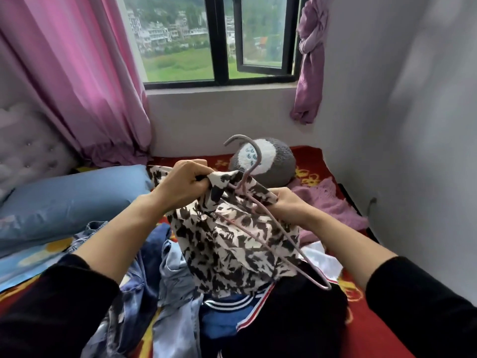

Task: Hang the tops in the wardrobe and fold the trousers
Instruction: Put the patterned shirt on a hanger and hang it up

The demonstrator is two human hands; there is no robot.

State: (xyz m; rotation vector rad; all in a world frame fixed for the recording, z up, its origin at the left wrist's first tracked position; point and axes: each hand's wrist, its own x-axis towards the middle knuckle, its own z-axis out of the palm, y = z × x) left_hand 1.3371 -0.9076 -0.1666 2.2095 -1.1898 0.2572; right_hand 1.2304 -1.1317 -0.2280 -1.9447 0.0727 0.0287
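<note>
A cream top (232, 241) with dark brown blotches hangs bunched between our two hands, held up above the red-covered bed (366, 321), in the middle of the view. A thin pale pink hanger (259, 155) is worked partly into it. Its hook sticks up above the cloth, and one wire shoulder runs out below to the right. The other shoulder is hidden inside the fabric.

Our left hand (184, 183) has its grip closed tight on a bunch of the top beside the hanger's neck. Our right hand (289, 202) has its grip closed on the cloth's other edge; we cannot tell whether it also holds the wire.

Under the top lies a heap of clothes (175, 270): denim, a blue striped piece and something black, cut off by the lower edge. Behind are a grey plush toy (276, 161), a blue pillow (77, 195) and pink curtains (77, 73) beside a window (220, 40).
</note>
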